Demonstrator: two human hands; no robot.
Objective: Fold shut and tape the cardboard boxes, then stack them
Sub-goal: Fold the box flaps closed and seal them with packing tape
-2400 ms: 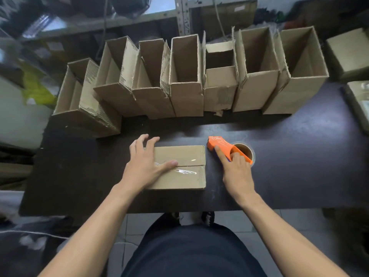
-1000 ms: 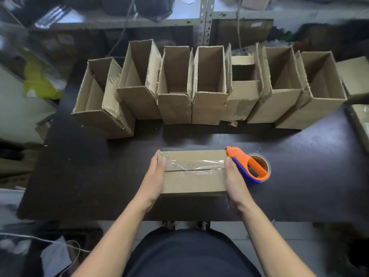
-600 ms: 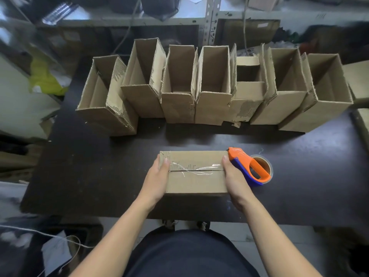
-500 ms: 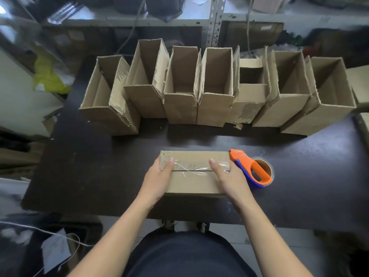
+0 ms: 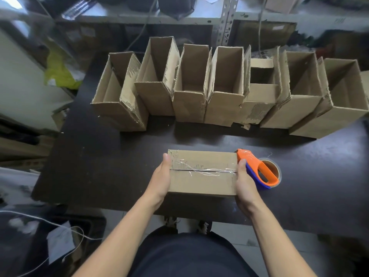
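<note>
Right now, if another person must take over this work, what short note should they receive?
Left hand and right hand press flat on the two ends of the taped box, near the front of the table.
Tape dispenser lies just right of it.
Done: this box is folded shut, tape over its seam.
Left: stack it; seven open boxes in the back row are still to be closed, taped and stacked.

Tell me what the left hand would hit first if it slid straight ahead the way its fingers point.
Probably nothing soon: the left hand points along the taped box toward bare table; the row of open boxes comes first, though depth is unclear.
</note>
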